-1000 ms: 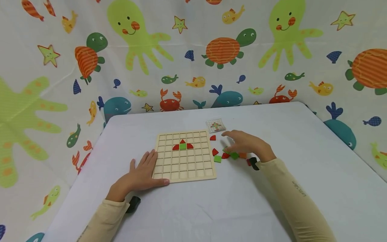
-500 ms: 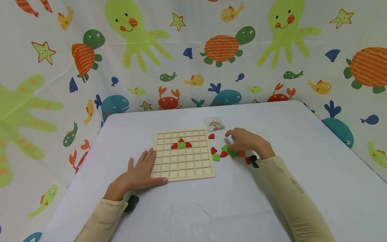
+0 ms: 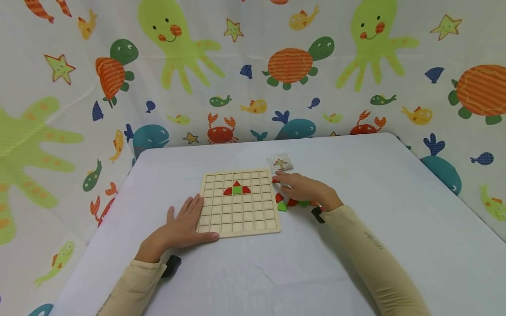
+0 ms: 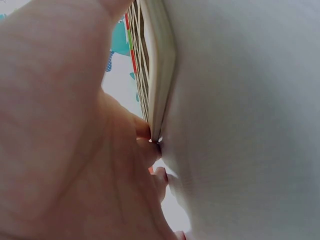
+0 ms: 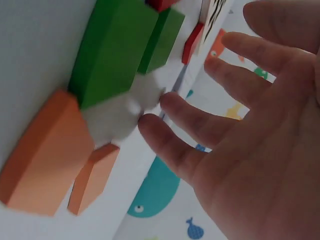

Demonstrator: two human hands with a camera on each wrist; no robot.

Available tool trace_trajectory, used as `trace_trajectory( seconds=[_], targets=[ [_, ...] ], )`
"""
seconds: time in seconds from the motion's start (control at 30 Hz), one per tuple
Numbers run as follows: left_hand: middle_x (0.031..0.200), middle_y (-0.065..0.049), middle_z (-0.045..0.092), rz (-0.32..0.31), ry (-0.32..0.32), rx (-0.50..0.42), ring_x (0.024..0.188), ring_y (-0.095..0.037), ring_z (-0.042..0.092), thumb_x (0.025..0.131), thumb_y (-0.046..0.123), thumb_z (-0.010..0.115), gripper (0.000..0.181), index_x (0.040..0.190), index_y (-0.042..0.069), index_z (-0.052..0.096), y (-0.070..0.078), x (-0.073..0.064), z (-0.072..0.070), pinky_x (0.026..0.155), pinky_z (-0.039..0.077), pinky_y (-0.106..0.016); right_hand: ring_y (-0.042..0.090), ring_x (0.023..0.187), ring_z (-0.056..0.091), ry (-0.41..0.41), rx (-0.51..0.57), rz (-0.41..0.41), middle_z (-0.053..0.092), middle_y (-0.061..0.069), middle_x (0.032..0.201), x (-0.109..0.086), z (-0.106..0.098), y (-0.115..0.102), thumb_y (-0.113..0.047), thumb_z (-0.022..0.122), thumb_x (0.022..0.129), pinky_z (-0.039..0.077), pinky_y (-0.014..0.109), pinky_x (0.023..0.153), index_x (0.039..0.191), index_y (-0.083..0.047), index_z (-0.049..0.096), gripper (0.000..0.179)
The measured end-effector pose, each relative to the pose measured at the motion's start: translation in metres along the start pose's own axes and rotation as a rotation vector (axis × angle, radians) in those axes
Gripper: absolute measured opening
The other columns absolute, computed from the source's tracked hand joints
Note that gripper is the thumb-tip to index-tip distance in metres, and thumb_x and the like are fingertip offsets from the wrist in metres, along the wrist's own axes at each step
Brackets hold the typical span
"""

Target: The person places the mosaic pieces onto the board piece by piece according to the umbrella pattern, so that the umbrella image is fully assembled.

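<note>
My left hand (image 3: 179,226) rests with straight fingers along the lower left corner of a wooden grid board (image 3: 249,216), thumb on its front edge. On the board sit a green square (image 3: 237,190), a red triangle (image 3: 236,183) above it and a red quarter-round piece (image 3: 246,189) on either side. My right hand (image 3: 304,188) reaches over the loose pieces, fingertips right by a red quarter-round piece (image 3: 275,180) beside the board. In the right wrist view its fingers are loosely bent, holding nothing, near a thick green block (image 5: 112,55) and an orange block (image 5: 42,160).
A small pattern card (image 3: 280,162) lies behind the board's right corner. Right of the board, a loose green square (image 3: 282,206) and a red piece (image 3: 279,198) lie on the white table (image 3: 245,281). A sea-animal curtain (image 3: 233,61) hangs behind.
My right hand has moved left from the green pieces toward the red piece by the board. My left hand stays on the corner, and the board's pieces are unchanged.
</note>
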State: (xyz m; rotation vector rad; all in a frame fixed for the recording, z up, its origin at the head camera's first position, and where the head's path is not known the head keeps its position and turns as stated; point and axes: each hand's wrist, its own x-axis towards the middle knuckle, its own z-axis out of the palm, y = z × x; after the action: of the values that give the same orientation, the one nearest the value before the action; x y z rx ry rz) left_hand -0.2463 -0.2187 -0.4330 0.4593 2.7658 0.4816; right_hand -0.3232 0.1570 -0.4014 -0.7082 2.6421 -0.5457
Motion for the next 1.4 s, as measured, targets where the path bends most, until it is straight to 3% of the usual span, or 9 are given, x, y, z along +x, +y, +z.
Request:
trace_trajectory(
  seconds=[0.2, 0.4, 0.53, 0.83, 0.97, 1.07, 1.13, 1.4],
  targets=[
    [0.175, -0.028, 0.011, 0.008, 0.009, 0.009, 0.16, -0.051, 0.006, 0.085, 0.073, 0.075, 0.131, 0.167, -0.008, 0.013, 0.001, 0.0, -0.001, 0.115, -0.003, -0.082, 0.044, 0.156, 0.03, -0.005, -0.087, 0.075, 0.032, 0.013, 0.173, 0.007, 0.005, -0.008, -0.02, 0.048, 0.114, 0.024, 0.065, 0.123, 0.165, -0.009, 0.042, 0.053],
    [0.175, -0.028, 0.012, -0.003, 0.006, 0.01, 0.16, -0.051, 0.007, 0.084, 0.074, 0.075, 0.131, 0.168, -0.007, 0.014, 0.001, -0.001, 0.001, 0.115, -0.002, -0.082, 0.037, 0.14, 0.051, 0.059, -0.143, 0.028, 0.054, 0.013, 0.157, 0.009, 0.007, -0.006, -0.013, 0.065, 0.106, 0.04, 0.053, 0.118, 0.15, -0.005, 0.062, 0.044],
    [0.175, -0.029, 0.012, 0.002, 0.01, 0.015, 0.16, -0.052, 0.007, 0.084, 0.074, 0.075, 0.131, 0.167, -0.008, 0.014, 0.001, -0.001, 0.001, 0.115, -0.001, -0.082, 0.034, 0.13, 0.056, 0.133, -0.122, 0.017, 0.064, 0.013, 0.144, 0.012, 0.009, -0.003, -0.002, 0.069, 0.099, 0.043, 0.05, 0.116, 0.139, -0.003, 0.071, 0.04],
    [0.175, -0.028, 0.013, -0.003, 0.016, 0.017, 0.16, -0.051, 0.008, 0.083, 0.073, 0.076, 0.132, 0.168, -0.007, 0.015, 0.0, 0.0, 0.003, 0.115, -0.001, -0.082, 0.03, 0.115, 0.06, 0.245, -0.159, 0.016, 0.07, 0.013, 0.13, 0.013, 0.013, -0.005, 0.002, 0.069, 0.098, 0.051, 0.044, 0.108, 0.127, -0.002, 0.076, 0.03],
    [0.175, -0.028, 0.013, -0.002, 0.021, 0.017, 0.16, -0.051, 0.008, 0.083, 0.073, 0.076, 0.131, 0.167, -0.007, 0.015, -0.001, 0.0, 0.004, 0.115, -0.001, -0.082, 0.026, 0.098, 0.061, 0.298, -0.25, -0.002, 0.072, 0.009, 0.111, 0.014, 0.015, -0.01, -0.001, 0.073, 0.098, 0.056, 0.039, 0.091, 0.115, -0.002, 0.077, 0.017],
    [0.175, -0.029, 0.012, -0.003, 0.022, 0.017, 0.16, -0.051, 0.008, 0.083, 0.073, 0.076, 0.132, 0.167, -0.007, 0.015, 0.0, 0.0, 0.004, 0.115, -0.001, -0.082, 0.025, 0.088, 0.058, 0.327, -0.314, 0.002, 0.067, 0.006, 0.098, 0.015, 0.018, -0.013, -0.006, 0.076, 0.098, 0.054, 0.036, 0.077, 0.102, -0.005, 0.073, 0.005],
    [0.175, -0.028, 0.012, -0.003, 0.021, 0.017, 0.16, -0.051, 0.007, 0.083, 0.074, 0.076, 0.132, 0.167, -0.008, 0.015, 0.0, 0.0, 0.004, 0.115, -0.001, -0.082, 0.024, 0.084, 0.056, 0.341, -0.333, 0.003, 0.063, 0.004, 0.091, 0.015, 0.019, -0.014, -0.008, 0.076, 0.099, 0.05, 0.035, 0.07, 0.095, -0.006, 0.069, 0.009],
    [0.175, -0.029, 0.012, 0.003, 0.026, 0.017, 0.16, -0.052, 0.006, 0.083, 0.074, 0.076, 0.133, 0.167, -0.008, 0.014, 0.0, 0.0, 0.004, 0.114, -0.001, -0.083, 0.022, 0.082, 0.058, 0.365, -0.348, 0.022, 0.065, 0.003, 0.09, 0.017, 0.021, -0.015, -0.011, 0.077, 0.1, 0.052, 0.036, 0.07, 0.093, -0.009, 0.067, 0.012]
  ],
)
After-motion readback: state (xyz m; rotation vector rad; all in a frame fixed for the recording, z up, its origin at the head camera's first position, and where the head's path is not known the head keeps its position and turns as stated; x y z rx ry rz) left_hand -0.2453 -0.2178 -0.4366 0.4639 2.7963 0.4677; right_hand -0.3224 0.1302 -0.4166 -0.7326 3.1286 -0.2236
